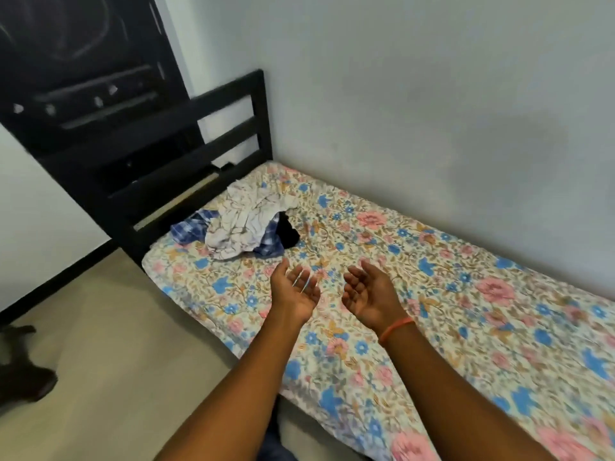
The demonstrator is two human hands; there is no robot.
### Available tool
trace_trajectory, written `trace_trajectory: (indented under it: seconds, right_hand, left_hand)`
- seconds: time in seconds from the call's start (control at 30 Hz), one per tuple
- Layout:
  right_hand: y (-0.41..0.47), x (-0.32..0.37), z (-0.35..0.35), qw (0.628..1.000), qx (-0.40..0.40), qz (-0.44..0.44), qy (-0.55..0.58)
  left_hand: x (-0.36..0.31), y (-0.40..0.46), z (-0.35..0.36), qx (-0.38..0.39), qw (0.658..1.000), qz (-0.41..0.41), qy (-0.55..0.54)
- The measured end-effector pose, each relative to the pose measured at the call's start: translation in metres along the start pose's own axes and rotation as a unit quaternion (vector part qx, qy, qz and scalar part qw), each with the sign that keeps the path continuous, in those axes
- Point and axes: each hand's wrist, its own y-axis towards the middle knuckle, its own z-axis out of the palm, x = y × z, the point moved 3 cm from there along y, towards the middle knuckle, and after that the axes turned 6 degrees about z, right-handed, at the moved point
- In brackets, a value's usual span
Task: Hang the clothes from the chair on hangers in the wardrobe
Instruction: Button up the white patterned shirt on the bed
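Both hands reach forward over the bed near the middle of the frame, palms turned up and toward each other, holding nothing: the left hand (294, 291) has its fingers straight and loosely spread, and the right hand (369, 294), with a thin orange band (396, 329) round its wrist, has its fingers relaxed and slightly curved. Just above the hands in the frame, apart from them, lies the crumpled heap of clothes (241, 227): a white patterned garment on top, a blue-and-white checked one showing at both sides, and a black piece at its right edge. The heap rests on the floral bedsheet (449, 311) of cream cloth with pink and blue flowers, close to the black slatted wooden bed end (206, 134). A plain pale wall (432, 94) runs along the bed's far side. At upper left stands a tall black piece of furniture (83, 71), blurred. Beige floor (116, 344) fills the lower left, with a dark blurred shape (23, 371) at the left edge.
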Motion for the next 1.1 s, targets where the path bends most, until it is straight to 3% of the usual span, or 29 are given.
trace_trajectory:
  seconds: [0.2, 0.37, 0.47, 0.63, 0.8, 0.9, 0.97, 1.0, 1.1]
  right_hand:
    - [0.207, -0.003, 0.16, 0.996, -0.023, 0.061, -0.055]
    - [0.353, -0.027, 0.241, 0.982, -0.011, 0.12, -0.144]
    - [0.425, -0.051, 0.261, 0.975, -0.033, 0.134, -0.176]
    - [0.502, -0.089, 0.26, 0.969, -0.061, 0.14, -0.193]
    - [0.52, -0.091, 0.244, 0.961, -0.065, 0.136, -0.23]
    - [0.506, -0.072, 0.253, 0.953, -0.065, 0.078, -0.284]
    - [0.491, -0.053, 0.266, 0.915, -0.044, -0.036, -0.399]
    - [0.481, -0.042, 0.274, 0.873, -0.024, -0.115, -0.474]
    - [0.441, -0.016, 0.299, 0.676, 0.037, -0.318, -0.664]
  left_hand:
    - [-0.13, 0.243, -0.01, -0.062, 0.986, -0.005, 0.155]
    - [-0.191, 0.401, -0.069, -0.142, 0.961, 0.021, 0.236]
    - [-0.189, 0.471, -0.107, -0.172, 0.967, -0.041, 0.181]
    - [-0.146, 0.582, -0.156, -0.137, 0.981, -0.126, 0.061]
    - [-0.154, 0.597, -0.156, -0.206, 0.978, -0.045, 0.005]
    - [-0.174, 0.571, -0.135, -0.17, 0.985, -0.003, 0.019]
    - [-0.192, 0.538, -0.112, -0.155, 0.985, 0.036, 0.067]
    - [-0.199, 0.517, -0.097, -0.138, 0.984, 0.054, 0.095]
    - [-0.216, 0.445, -0.035, -0.063, 0.981, 0.105, 0.148]
